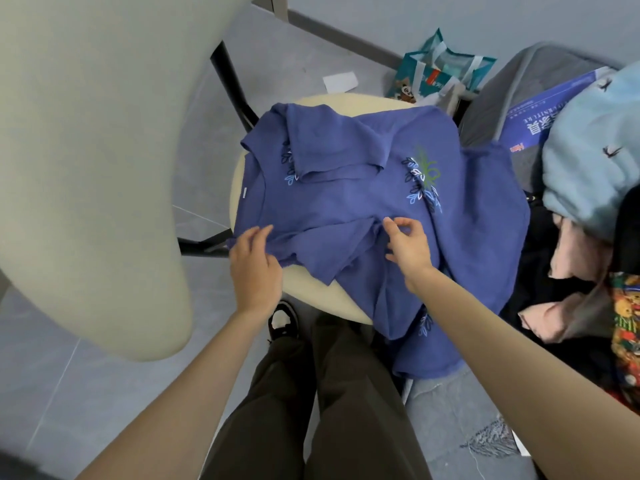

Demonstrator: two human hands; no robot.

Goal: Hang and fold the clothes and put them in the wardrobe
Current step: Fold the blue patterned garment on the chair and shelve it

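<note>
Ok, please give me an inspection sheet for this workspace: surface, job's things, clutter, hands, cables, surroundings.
Surface: round cream stool seat, mostly covered by the shirt.
Job's things: blue shirt spread on the seat, both sleeves folded inward, lower part hanging off the seat; clothes pile at right.
Clutter: teal bag and white paper on the floor.
Hands: left hand lies on the shirt's near edge; right hand, fingers curled, at the near folded sleeve, grip unclear.
Cables: nothing seen.
Surroundings: grey tiled floor; cream chair back at left.
</note>
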